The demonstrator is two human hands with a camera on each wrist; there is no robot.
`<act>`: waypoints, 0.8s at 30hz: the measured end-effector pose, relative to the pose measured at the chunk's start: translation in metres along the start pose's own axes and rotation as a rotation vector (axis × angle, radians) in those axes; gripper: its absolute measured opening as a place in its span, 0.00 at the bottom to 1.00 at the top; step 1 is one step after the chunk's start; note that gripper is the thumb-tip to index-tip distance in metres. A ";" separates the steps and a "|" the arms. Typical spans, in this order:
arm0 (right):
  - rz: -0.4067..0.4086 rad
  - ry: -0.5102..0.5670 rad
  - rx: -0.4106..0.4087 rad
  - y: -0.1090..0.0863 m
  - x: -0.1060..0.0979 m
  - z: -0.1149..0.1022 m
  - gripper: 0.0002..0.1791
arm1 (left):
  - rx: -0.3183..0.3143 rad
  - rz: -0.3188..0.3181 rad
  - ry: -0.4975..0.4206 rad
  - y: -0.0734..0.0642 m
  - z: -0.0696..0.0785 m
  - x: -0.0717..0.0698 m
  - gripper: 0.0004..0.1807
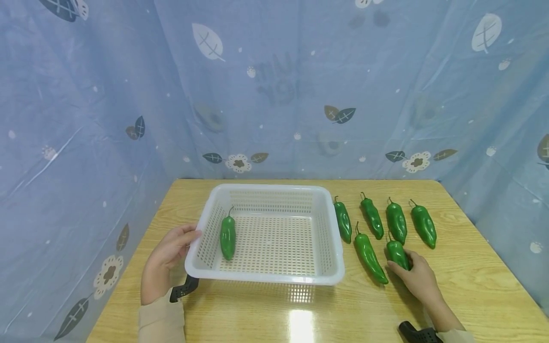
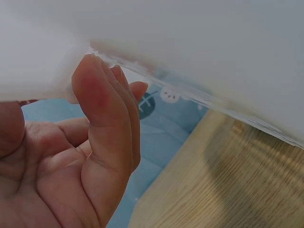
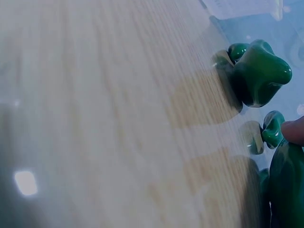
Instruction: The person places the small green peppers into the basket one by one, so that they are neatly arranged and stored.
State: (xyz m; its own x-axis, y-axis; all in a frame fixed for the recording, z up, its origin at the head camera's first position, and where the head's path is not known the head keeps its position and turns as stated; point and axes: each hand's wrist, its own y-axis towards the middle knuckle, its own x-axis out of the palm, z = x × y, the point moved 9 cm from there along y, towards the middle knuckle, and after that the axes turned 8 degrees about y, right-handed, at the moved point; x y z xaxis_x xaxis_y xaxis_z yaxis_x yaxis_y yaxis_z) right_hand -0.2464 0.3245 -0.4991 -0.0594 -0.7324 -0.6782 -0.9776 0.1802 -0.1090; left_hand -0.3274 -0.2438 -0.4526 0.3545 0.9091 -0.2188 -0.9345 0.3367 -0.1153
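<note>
A white plastic basket [image 1: 266, 279] with latticed sides stands on the table, and one green chili pepper [image 1: 228, 239] lies inside it near the left wall. My left hand [image 1: 172, 247] grips the basket's left rim; the left wrist view shows its fingers bent up against the white plastic [image 2: 42, 71]. At the right of the table, my right hand [image 1: 417, 276] holds a green chili pepper [image 1: 397, 253] between thumb and fingers, stem pointing away. In the right wrist view a fingertip [image 3: 295, 131] rests on that pepper [image 3: 287, 185] at the right edge.
Several more green peppers lie right of the basket: one by its wall [image 1: 342, 221], a longer one [image 1: 370, 258] in front, others [image 1: 371, 218] behind. The wooden table [image 1: 240, 309] is bounded by a blue patterned curtain [image 1: 274, 119] at the back and sides.
</note>
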 end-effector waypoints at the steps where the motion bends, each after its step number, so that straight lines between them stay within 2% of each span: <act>1: -0.001 0.001 0.005 0.000 0.000 0.000 0.47 | -0.002 0.001 -0.001 0.000 0.000 0.000 0.29; 9: -0.003 0.010 0.035 0.001 -0.003 0.002 0.47 | -0.010 0.002 -0.014 -0.001 0.001 0.000 0.29; 24: 0.012 0.025 0.025 0.003 -0.011 -0.007 0.47 | -0.003 0.004 -0.015 -0.001 0.002 0.001 0.29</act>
State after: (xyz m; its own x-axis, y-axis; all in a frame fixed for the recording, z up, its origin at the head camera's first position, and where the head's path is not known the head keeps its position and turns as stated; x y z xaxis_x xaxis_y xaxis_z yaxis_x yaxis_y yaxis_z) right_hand -0.2496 0.3281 -0.4872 -0.0764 -0.7461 -0.6614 -0.9714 0.2053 -0.1194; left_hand -0.3267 -0.2428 -0.4512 0.3502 0.9140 -0.2048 -0.9359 0.3323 -0.1171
